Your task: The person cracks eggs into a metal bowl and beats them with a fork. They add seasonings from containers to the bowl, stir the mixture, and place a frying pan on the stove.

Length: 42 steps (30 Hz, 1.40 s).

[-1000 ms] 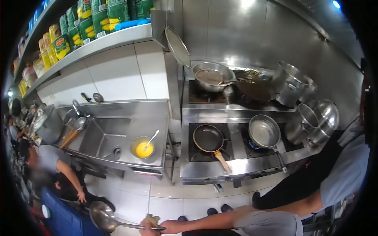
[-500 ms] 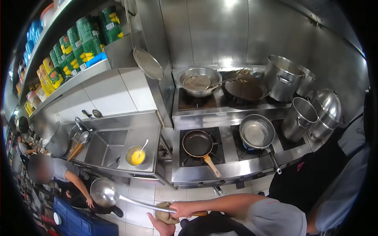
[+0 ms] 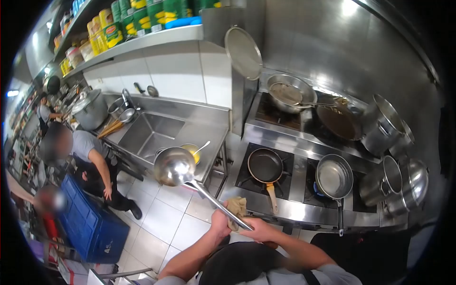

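Beyond the right hand point(image 3: 259, 231), gripping the ladle point(image 3: 175, 167), sits a frying pan point(image 3: 265, 166), while ahead of the left hand point(image 3: 220, 224), closed on a cloth point(image 3: 237, 207), the ladle's shiny, rounded head partly hides a bowl point(image 3: 192, 151).

So this kitchen is pretty much all steel and white tile. There's a steel bench point(image 3: 209, 137) with a sink basin point(image 3: 147, 130) let into it, a curved faucet point(image 3: 126, 96) by the basin's back left corner, and a white tiled wall point(image 3: 175, 71) along its back edge. Above that, a metal shelf point(image 3: 142, 43) is loaded with green and yellow cans point(image 3: 142, 21). Past the bench's right end sits a steel stove point(image 3: 295, 205) with a raised back tier, and shiny metal panels point(image 3: 327, 42) line the wall behind it, catching bright glare up top. Floor's point(image 3: 161, 221) pale square tile with darker grout, and a big blue bin point(image 3: 92, 221) stands on it.
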Available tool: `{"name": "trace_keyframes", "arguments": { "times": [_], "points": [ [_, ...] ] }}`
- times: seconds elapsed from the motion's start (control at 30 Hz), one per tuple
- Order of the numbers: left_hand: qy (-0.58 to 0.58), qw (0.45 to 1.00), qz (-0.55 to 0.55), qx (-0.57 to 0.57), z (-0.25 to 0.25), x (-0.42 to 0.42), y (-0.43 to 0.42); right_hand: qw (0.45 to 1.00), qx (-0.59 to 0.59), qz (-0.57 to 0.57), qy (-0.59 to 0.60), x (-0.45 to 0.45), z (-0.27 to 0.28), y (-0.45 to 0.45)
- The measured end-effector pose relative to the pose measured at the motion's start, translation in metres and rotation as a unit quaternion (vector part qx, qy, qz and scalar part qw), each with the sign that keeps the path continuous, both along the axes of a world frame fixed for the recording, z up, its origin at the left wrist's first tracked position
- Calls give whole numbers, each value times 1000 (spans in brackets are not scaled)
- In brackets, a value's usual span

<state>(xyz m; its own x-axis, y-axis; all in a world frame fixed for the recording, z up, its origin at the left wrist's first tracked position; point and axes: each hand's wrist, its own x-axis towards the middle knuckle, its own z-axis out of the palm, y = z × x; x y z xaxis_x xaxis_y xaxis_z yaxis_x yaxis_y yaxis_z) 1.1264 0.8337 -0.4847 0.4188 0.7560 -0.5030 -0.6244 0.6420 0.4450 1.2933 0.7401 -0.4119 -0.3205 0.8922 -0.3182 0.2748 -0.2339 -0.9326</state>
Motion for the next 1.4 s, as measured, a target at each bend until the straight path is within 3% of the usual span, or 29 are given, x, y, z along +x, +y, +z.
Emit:
{"name": "trace_keyframes", "arguments": {
  "times": [0.07,0.1,0.17,0.23,0.3,0.33,0.37,0.43,0.47,0.5,0.57,0.6,0.7,0.73,0.8,0.87,0.9,1.0,1.07,1.1,1.17,1.23,1.3,1.33,1.4],
  "points": [
    [65,991,-111,32,-5,-34,19,998,-41,-38,-37,9,9,-6],
    [120,987,-101,27,-2,-52,33,992,-81,-63,-79,14,24,-6],
    [77,989,-92,87,-4,-97,65,983,1,-99,-158,38,14,-11],
    [133,985,17,107,11,-107,111,973,-8,-186,-137,47,32,-25],
    [116,974,-72,181,86,-95,138,953,-42,-264,-144,48,54,-45],
    [111,969,-152,160,97,-81,149,941,-73,-303,-130,42,67,-56],
    [102,959,-224,143,98,-68,156,938,-135,-317,-38,41,73,-66],
    [100,928,-301,195,51,-34,162,940,-153,-297,62,37,59,-81],
    [223,812,-430,325,40,-17,154,931,-154,-326,63,34,51,-88],
    [325,646,-527,447,30,1,147,912,-169,-360,98,32,45,-91],
    [223,724,-597,264,3,34,119,880,-174,-422,132,32,45,-99],
    [177,739,-608,229,-16,48,108,863,-178,-453,136,30,46,-104],
    [16,789,-601,125,-19,106,71,830,-190,-505,145,34,46,-134],
    [10,788,-604,120,-19,129,58,816,-187,-529,143,38,51,-141],
    [71,758,-576,299,-31,183,36,801,-172,-557,136,51,59,-153],
    [173,678,-552,453,-57,245,14,796,-154,-567,143,63,63,-162],
    [170,680,-546,459,-61,267,2,793,-131,-575,153,71,65,-165],
    [265,498,-474,676,-105,342,-27,786,-120,-579,183,92,51,-172],
    [326,341,-502,725,-116,357,-35,792,-99,-565,209,108,56,-171],
    [330,346,-497,724,-106,352,-36,791,-91,-566,213,116,57,-171],
    [301,290,-518,746,-101,348,-35,790,-82,-566,221,133,54,-173],
    [305,286,-496,761,-93,348,-36,790,-82,-568,216,144,61,-164],
    [338,235,-514,752,-74,347,-38,792,-80,-567,209,156,63,-161],
    [345,236,-513,750,-66,341,-39,790,-68,-568,219,163,61,-159],
    [339,231,-368,834,-50,319,-41,786,-35,-570,237,180,55,-155]
  ]
}}
